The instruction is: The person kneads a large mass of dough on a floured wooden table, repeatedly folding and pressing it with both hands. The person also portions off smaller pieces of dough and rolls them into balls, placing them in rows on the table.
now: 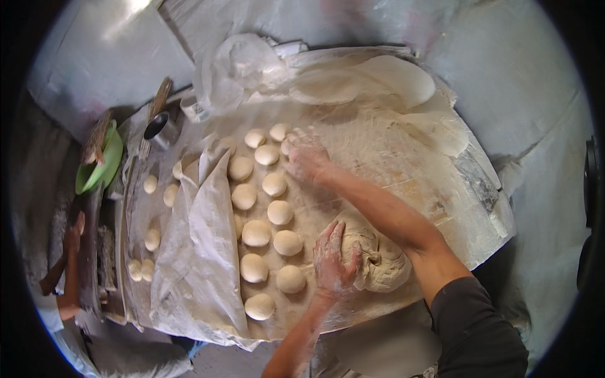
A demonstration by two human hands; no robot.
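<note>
My right hand (306, 155) reaches to the far part of the floured work surface (368, 156), its fingers cupped over a dough ball (285, 145) that shows at its left side. Nearer to me, my left hand (336, 260) grips the left edge of a large, folded mass of dough (383, 264), with dough between the thumb and fingers. Two uneven rows of round dough balls (280, 212) lie left of my hands. A pale cloth (203, 245) covers part of the surface beside them, and several smaller balls (152, 240) lie beyond it.
A metal cup (161, 131), a white cup (193, 109) and a bundled-straw brush (159, 97) are at the far left, near a green basin (106, 158). Crumpled clear plastic (236, 66) and thin pale round sheets (392, 80) lie at the back. Another person's hands (74, 234) show at the left.
</note>
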